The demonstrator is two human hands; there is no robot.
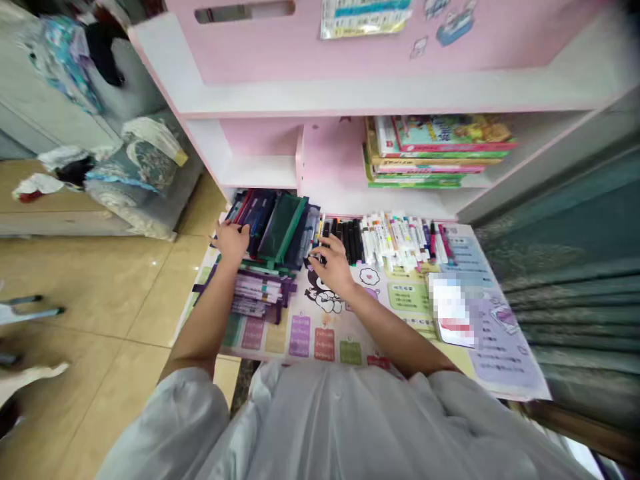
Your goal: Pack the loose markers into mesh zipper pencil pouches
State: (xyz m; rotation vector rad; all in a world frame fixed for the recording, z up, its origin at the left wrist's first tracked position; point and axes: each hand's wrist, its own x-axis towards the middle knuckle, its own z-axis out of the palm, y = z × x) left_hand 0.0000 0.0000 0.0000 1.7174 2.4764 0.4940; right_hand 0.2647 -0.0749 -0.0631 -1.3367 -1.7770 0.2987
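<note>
My left hand [233,244] rests at the left end of a row of zippered mesh pouches, its thumb and fingers apart. Dark blue and red-edged pouches lie beside it, then a green mesh pouch [278,227]. A purple-edged pouch filled with white markers [257,290] lies below them, close to my left wrist. My right hand [333,265] is over the left end of a row of black markers [353,241], with bent fingers apart and nothing visible in them. White markers [393,239] lie in a broad pile to the right, with several pink and dark pens [440,241] beyond.
A printed mat [330,337] covers the desk. At right lies a white booklet-like item [450,310], partly blurred. Stacked books [435,160] fill part of the pink and white shelf [260,172] behind. Clothes [145,157] are heaped at left; a curtain [575,267] hangs at right.
</note>
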